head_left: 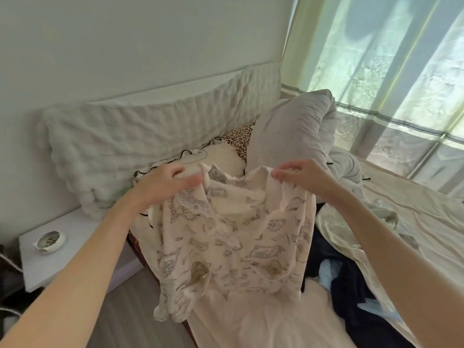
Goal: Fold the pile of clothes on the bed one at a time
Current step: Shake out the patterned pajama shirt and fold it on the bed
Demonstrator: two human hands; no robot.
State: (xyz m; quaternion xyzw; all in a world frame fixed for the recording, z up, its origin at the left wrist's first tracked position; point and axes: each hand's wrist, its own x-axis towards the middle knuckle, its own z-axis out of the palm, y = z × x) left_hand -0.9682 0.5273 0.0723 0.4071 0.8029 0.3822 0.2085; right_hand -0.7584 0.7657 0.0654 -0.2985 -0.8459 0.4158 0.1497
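Note:
A cream garment with a grey sketch print (233, 237) hangs in the air over the bed (251, 322), held up by its top edge. My left hand (165, 179) grips the top left corner in curled fingers. My right hand (298, 174) pinches the top right corner. The cloth sags between the two hands and its lower hem droops past the bed's left edge. A pile of dark navy and light blue clothes (336, 270) lies on the bed to the right, partly hidden behind the held garment.
A grey pillow (288, 131), a leopard-print pillow (238, 139) and a cream pillow with black trim (226, 156) lean at the padded headboard (150, 129). A white bedside table (82, 247) with a small dish (50, 241) stands left. A crumpled pale sheet (401, 222) and curtains (391, 59) are right.

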